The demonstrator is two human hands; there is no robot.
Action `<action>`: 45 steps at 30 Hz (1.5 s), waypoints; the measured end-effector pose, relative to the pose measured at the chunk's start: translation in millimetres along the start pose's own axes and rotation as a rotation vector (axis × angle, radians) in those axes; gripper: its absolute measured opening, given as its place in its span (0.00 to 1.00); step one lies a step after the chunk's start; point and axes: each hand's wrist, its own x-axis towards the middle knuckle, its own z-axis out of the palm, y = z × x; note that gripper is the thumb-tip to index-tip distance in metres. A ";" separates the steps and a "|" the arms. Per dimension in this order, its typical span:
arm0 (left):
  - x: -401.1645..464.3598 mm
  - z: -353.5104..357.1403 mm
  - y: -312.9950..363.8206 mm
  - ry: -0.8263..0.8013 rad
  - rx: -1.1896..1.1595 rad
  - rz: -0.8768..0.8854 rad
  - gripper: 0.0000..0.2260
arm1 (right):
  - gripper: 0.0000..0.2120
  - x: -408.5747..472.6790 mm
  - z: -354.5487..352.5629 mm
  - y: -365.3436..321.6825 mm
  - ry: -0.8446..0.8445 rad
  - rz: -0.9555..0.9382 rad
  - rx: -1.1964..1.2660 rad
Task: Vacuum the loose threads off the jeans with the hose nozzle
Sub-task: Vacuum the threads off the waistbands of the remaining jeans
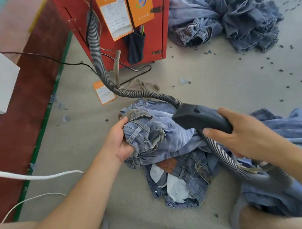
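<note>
Clearly the jeans [155, 135] are soft and floppy, bunched on the grey floor [215, 78] before the person; they look best held taut at the stiffer waistband. The left hand [119, 139] grips that bunched waistband, fingers curled into the cloth. The right hand [245, 135] is wrapped round the black nozzle [200, 118], held just above the denim, its ribbed hose [95, 52] running to a red cabinet [115, 17]. More jeans [231, 20] lie heaped beyond, thread scraps scattered about.
</note>
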 end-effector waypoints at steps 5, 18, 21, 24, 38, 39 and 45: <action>3.2 5.4 -4.9 -0.155 0.118 -0.026 0.18 | 0.10 -4.9 23.7 -4.1 -0.077 -0.094 -0.050; -2.2 21.6 -11.3 -0.091 0.071 -0.137 0.14 | 0.12 12.7 15.6 -2.4 0.150 0.113 0.150; -1.7 23.0 -13.2 -0.091 0.012 -0.148 0.17 | 0.08 2.8 26.5 -10.6 -0.064 0.023 0.083; -1.8 21.0 -16.0 -0.078 0.039 -0.173 0.15 | 0.09 14.7 41.7 -18.2 0.036 0.031 0.100; -12.6 26.8 -23.2 -0.136 0.122 -0.108 0.16 | 0.10 17.9 37.1 -32.6 0.039 0.099 0.218; -10.7 25.4 -20.8 -0.132 0.125 -0.093 0.16 | 0.11 19.4 36.9 -33.6 0.048 0.098 0.211; -11.6 27.5 -22.0 -0.123 0.230 -0.052 0.11 | 0.14 19.5 33.7 -20.8 0.308 0.213 0.151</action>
